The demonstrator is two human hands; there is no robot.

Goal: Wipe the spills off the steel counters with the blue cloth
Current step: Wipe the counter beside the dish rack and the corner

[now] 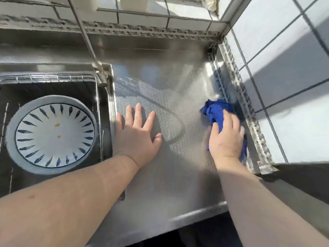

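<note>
The steel counter (160, 86) with an embossed surface fills the middle of the head view. A crumpled blue cloth (216, 111) lies on it at the right, close to the raised edge by the tiled wall. My right hand (226, 138) presses down on the cloth, its fingers curled over the fabric. My left hand (137, 129) rests flat on the counter beside the sink, fingers spread, holding nothing. A curved wet streak (175, 122) shows on the steel between the two hands.
A sink (105, 107) sits at the left with a white and blue patterned plate (51, 134) in it. A thin metal faucet pipe (83, 31) rises from its corner. White tiled walls (284, 68) close off the back and right. The counter's front edge (195, 213) runs below my forearms.
</note>
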